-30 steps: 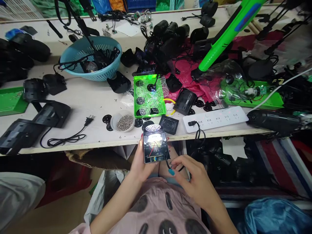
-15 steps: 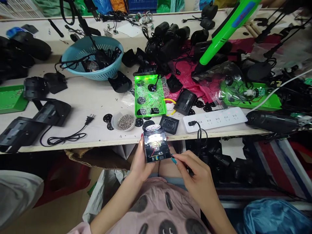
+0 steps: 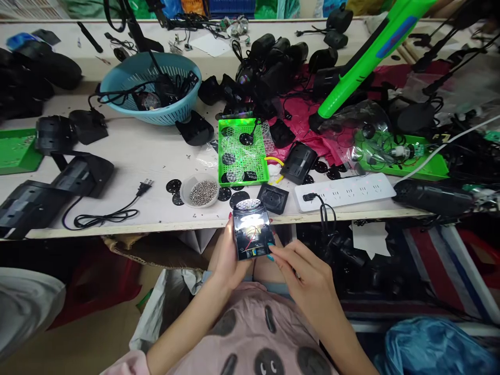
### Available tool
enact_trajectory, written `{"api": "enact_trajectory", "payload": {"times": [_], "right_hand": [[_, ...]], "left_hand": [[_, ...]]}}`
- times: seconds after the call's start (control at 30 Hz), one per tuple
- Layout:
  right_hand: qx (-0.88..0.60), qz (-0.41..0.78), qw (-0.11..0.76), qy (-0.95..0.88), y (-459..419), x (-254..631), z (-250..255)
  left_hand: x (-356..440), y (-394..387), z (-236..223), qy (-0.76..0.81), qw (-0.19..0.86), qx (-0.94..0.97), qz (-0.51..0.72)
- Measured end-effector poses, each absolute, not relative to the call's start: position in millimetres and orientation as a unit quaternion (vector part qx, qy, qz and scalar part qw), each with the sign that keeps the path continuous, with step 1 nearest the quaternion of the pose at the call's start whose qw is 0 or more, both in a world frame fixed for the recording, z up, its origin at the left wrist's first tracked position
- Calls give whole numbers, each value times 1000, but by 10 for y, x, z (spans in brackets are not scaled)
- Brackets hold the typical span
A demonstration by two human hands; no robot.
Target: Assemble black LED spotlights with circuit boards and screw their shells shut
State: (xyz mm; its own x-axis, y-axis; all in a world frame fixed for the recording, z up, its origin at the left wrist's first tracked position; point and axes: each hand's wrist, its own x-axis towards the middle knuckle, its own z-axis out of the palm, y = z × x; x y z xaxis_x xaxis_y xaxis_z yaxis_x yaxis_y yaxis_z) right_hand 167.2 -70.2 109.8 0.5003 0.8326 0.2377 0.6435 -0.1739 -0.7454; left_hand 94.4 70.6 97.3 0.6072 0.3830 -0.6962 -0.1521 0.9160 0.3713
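Observation:
My left hand (image 3: 227, 260) is wrapped round the left side of an open black plastic housing (image 3: 244, 245), held just off the table's front edge. Bright light shines off its inside, where thin red wires (image 3: 253, 237) and a small blue and yellow part show near the bottom. My right hand (image 3: 302, 265) is closed in a pinch, its thumb and index fingertips at the housing's lower right corner. What sits between those fingertips is too small to make out. Just beyond the housing are a square black cover (image 3: 273, 199) and a white bowl of small screws (image 3: 202, 191).
A green perforated tray (image 3: 222, 156) holds black discs. To the right lies a white power strip (image 3: 346, 191) with a plug in it. A blue basket (image 3: 164, 114), a bright green lamp arm (image 3: 347, 88) and black housings (image 3: 299, 162) stand farther back. A corded plug (image 3: 144, 186) lies left.
The fingertips of my right hand have moved left and slightly up, closer against the housing's corner. The left hand keeps its hold; the whole view has shifted slightly.

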Motion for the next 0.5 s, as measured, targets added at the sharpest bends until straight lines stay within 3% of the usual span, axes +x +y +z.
{"api": "enact_trajectory", "payload": {"times": [0.23,0.5], "right_hand": [[-799,114,299,-509,-704,1490,1082],[-791,125,297,-520,-681,1480,1093]], "left_hand": [[931,658,863,411,874,133,223],[957,666,983,445,854,101,252]]}}
